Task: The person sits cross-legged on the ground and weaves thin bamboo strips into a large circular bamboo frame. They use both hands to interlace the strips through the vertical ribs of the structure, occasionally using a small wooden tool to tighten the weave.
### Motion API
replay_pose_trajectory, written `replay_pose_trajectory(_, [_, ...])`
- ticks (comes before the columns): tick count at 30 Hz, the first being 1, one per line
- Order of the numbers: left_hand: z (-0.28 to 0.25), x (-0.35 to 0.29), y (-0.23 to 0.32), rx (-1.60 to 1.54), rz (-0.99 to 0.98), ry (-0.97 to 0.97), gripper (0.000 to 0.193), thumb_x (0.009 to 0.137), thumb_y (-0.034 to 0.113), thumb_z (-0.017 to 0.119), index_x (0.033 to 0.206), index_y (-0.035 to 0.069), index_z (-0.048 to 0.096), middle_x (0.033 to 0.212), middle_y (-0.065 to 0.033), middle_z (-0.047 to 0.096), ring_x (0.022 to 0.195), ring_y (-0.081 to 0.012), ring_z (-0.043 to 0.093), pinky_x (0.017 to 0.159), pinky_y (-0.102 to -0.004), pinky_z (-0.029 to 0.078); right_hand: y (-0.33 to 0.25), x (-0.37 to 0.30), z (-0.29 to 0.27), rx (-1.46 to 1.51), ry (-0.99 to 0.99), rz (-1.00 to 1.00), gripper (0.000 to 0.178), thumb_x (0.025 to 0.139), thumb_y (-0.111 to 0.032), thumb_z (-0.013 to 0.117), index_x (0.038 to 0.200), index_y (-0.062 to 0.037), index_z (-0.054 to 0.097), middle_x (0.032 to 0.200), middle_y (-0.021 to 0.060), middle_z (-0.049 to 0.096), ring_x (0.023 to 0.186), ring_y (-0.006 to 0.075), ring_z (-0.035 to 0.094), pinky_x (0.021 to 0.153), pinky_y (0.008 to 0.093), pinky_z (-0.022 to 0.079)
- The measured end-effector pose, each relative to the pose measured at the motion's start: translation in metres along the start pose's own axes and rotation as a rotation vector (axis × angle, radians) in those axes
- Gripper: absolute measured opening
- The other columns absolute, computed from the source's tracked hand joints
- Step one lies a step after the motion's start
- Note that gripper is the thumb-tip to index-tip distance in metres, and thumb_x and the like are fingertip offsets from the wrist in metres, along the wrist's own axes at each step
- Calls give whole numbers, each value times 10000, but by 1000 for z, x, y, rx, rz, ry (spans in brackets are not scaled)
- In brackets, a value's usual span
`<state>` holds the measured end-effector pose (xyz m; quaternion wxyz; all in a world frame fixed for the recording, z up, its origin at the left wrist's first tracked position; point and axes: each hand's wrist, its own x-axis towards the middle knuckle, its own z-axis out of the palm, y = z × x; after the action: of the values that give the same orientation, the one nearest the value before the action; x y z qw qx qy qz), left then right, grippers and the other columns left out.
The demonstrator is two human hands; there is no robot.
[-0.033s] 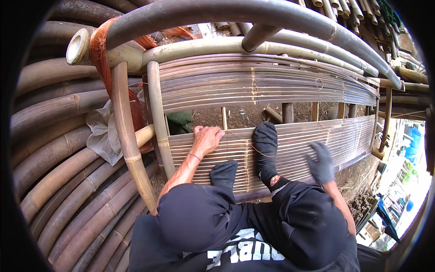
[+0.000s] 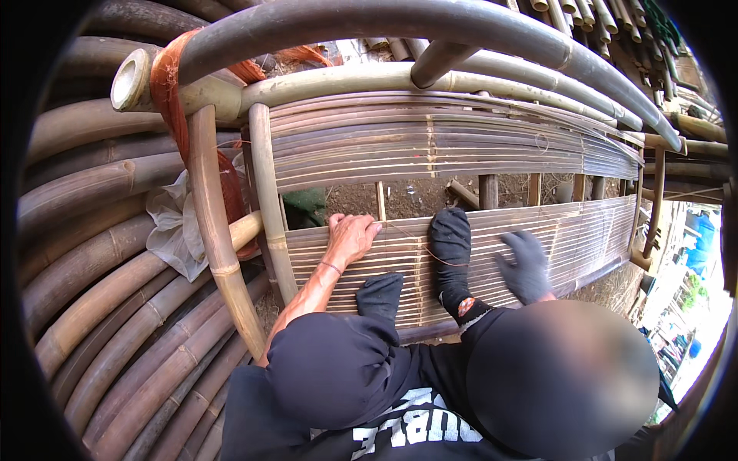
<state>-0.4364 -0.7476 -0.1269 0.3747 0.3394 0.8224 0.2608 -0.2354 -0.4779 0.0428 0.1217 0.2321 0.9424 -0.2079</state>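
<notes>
My bare left hand (image 2: 352, 237) is closed over the upper edge of the near bamboo slat panel (image 2: 507, 246), its fingers bent around the edge slat. A thin brown wire (image 2: 400, 230) runs from beside its fingertips toward my right foot. My right hand (image 2: 525, 265), in a grey glove, hovers over the slats right of that foot. Its fingers look apart and slightly curled, a little blurred, with nothing visible in them. My feet in dark socks, the right (image 2: 450, 246) and the left (image 2: 379, 296), press on the panel.
A second slat panel (image 2: 354, 142) lies beyond a gap showing soil. Thick bamboo rails (image 2: 384, 23) cross above it, and a post (image 2: 219, 230) stands at left. Orange netting (image 2: 167, 84) wraps a pole end beside stacked bamboo poles (image 2: 100, 169). A pale plastic bag (image 2: 175, 227) hangs there.
My right gloved hand has moved left and slightly up, closer to my right foot. My left hand and both feet stay in place.
</notes>
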Motion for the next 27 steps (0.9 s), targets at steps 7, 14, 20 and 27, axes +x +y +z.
replay_pose_trajectory(7, [8,9,-9,-132,-57,69,500,935,420,569,1272,52,602,1166,-188,669,1131,-312,595,1055,-468,275,-109,98,97,-316,-440,-74,264,806,-339,684,871,-83,686,792,171,710,802,345,719,705,450,556])
replay_pose_trajectory(14, [-1,19,-6,83,-105,-264,431,970,436,475,1238,139,638,1326,-80,594,1202,-317,521,1042,-489,269,-81,111,105,-153,-711,-27,317,786,-319,566,906,-109,771,908,167,728,834,350,713,763,416,548])
replay_pose_trajectory(20, [-9,27,-1,109,-171,-391,421,969,439,433,1138,145,683,1225,-84,640,1132,-331,559,1008,-492,288,-53,120,92,689,-833,237,297,862,-297,651,1007,-56,745,865,57,731,823,150,650,804,310,508])
replay_pose_trajectory(27, [-7,19,2,36,-127,-225,392,950,397,488,995,86,723,962,-169,714,1032,-345,615,961,-480,308,-62,135,72,1318,-257,4,269,888,-187,592,1013,22,708,1096,114,710,905,176,651,873,312,510])
